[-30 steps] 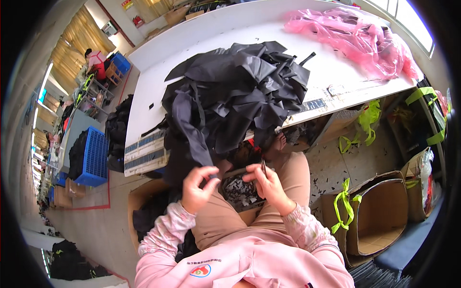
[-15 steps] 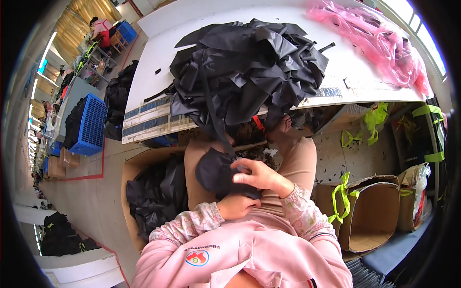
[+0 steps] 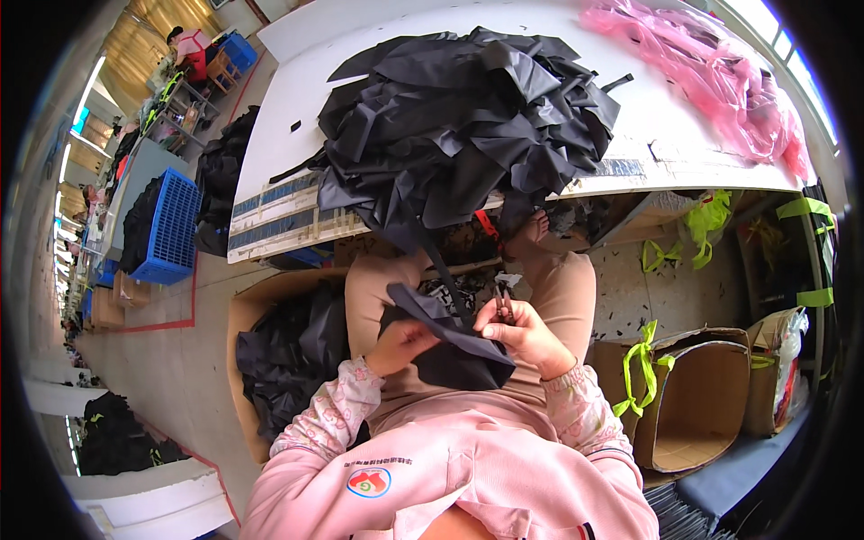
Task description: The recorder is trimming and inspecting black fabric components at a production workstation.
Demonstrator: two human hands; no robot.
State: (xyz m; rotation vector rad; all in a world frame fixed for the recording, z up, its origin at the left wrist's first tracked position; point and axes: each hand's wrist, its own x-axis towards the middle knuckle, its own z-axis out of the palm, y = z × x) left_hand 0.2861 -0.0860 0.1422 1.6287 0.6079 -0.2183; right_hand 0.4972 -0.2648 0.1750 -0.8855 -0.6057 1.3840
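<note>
Over my lap, my left hand (image 3: pixel 404 345) is closed on a black fabric piece (image 3: pixel 459 353), which hangs folded between both hands. My right hand (image 3: pixel 526 335) has a small pair of dark metal thread snips (image 3: pixel 505 304) in its fingers. The thumb and fingertips of that hand also meet the fabric's upper edge, beside a narrow black strip (image 3: pixel 439 263). This strip runs from the piece up toward a big heap of black fabric (image 3: pixel 468 126) on the white table (image 3: pixel 279 108).
A cardboard box of black fabric (image 3: pixel 292 360) stands by my left leg. To my right is an open cardboard box (image 3: pixel 697 414) with a yellow-green tie (image 3: pixel 637 373). Pink plastic (image 3: pixel 711 76) covers the table's right part. A blue crate (image 3: pixel 168 229) and a seated person (image 3: pixel 192 54) are farther left.
The black piece has been turned and opened out, and my hands have moved apart. My left hand has risen to its upper edge; the snips now show in my right hand.
</note>
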